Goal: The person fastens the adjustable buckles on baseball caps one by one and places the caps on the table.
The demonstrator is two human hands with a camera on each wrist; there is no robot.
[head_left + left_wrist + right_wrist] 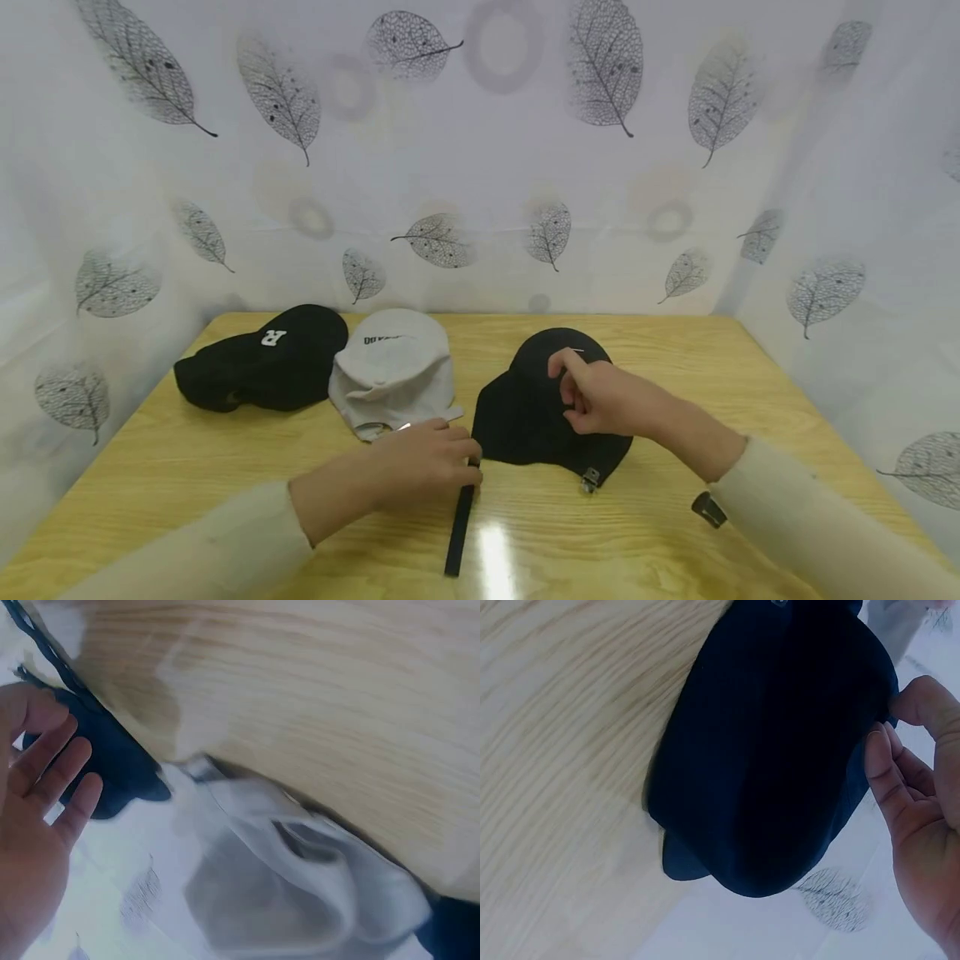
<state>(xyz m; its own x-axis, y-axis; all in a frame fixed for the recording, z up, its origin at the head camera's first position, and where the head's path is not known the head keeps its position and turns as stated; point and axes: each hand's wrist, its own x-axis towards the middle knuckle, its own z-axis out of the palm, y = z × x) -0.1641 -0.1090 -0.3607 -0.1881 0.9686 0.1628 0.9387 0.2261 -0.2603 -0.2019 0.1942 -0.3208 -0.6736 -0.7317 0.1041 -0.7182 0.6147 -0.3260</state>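
Note:
A black cap (517, 417) lies on the table, with a metal buckle (590, 479) at its near right edge. A thin black strap (460, 533) stretches toward the front from its left side. My left hand (431, 462) is over the far end of this strap, its fingers loosely bent and spread in the left wrist view; no firm grip shows. Over the black cap's crown is my right hand (607, 396), fingers bent, with a gap between index finger and thumb. In the right wrist view, those fingertips appear beside the dark cap (780, 765); any contact is unclear.
A light grey cap (393, 358) sits just beyond my left hand. Left of it, touching or nearly so, is another black cap (277, 367) with a white R. A leaf-patterned curtain (480, 167) surrounds the wooden table (712, 358). A small dark object (708, 510) shows beside my right sleeve.

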